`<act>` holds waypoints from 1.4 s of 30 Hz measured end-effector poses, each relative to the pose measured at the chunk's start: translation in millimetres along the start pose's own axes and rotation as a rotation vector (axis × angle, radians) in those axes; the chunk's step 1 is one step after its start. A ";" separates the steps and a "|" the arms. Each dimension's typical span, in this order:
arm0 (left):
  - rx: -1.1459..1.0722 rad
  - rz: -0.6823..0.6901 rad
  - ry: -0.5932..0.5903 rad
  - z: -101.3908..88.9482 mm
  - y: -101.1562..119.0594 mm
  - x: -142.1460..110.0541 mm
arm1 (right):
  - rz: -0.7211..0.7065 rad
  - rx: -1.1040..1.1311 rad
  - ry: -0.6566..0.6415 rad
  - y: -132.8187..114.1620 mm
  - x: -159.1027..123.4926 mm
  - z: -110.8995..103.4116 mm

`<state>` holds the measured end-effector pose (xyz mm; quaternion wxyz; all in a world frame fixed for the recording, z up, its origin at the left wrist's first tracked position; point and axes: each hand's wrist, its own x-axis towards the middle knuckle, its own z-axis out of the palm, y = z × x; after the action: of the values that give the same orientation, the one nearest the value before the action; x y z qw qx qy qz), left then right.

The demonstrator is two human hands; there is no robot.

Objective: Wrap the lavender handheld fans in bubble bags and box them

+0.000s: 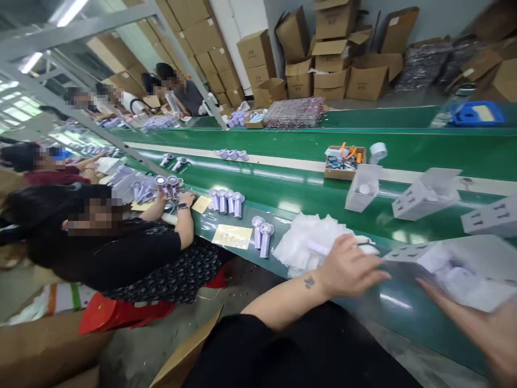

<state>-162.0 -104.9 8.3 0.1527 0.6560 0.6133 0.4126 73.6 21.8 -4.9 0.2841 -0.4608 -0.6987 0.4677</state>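
My left hand (350, 268) reaches across the edge of the green conveyor (307, 194). It lies on a heap of clear plastic bags (307, 240), fingers held together and curled over a white item that I cannot make out. A lavender handle (319, 248) shows in the bags just beside that hand. My right hand (487, 328) is blurred at the lower right, its fingers stretched under an open white box (456, 264) that it holds up from below. The left fingertips nearly touch that box's near end.
Two lavender handheld fans (262, 231) stand left of the bags, with more fans (226, 200) further along. White boxes (424, 194) and a tool carton (343, 161) ride the belt. A seated co-worker (121, 242) works on my left. Cardboard cartons (335, 59) are stacked behind.
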 end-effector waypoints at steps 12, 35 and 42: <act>0.361 -1.146 0.297 -75.8 -195.6 -174.0 | -0.080 0.001 -0.210 -79.2 225.3 255.8; -0.209 -0.145 -0.251 37.7 -60.5 -60.1 | 0.576 0.728 -0.005 -19.2 19.9 116.1; 0.386 0.002 -0.762 143.3 -61.0 -49.7 | 0.922 0.764 0.248 46.4 -31.6 28.3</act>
<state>-94.4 -95.1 -140.2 0.2425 0.7786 0.5784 0.0185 80.7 -11.7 -57.7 0.2769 -0.6322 -0.1718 0.7029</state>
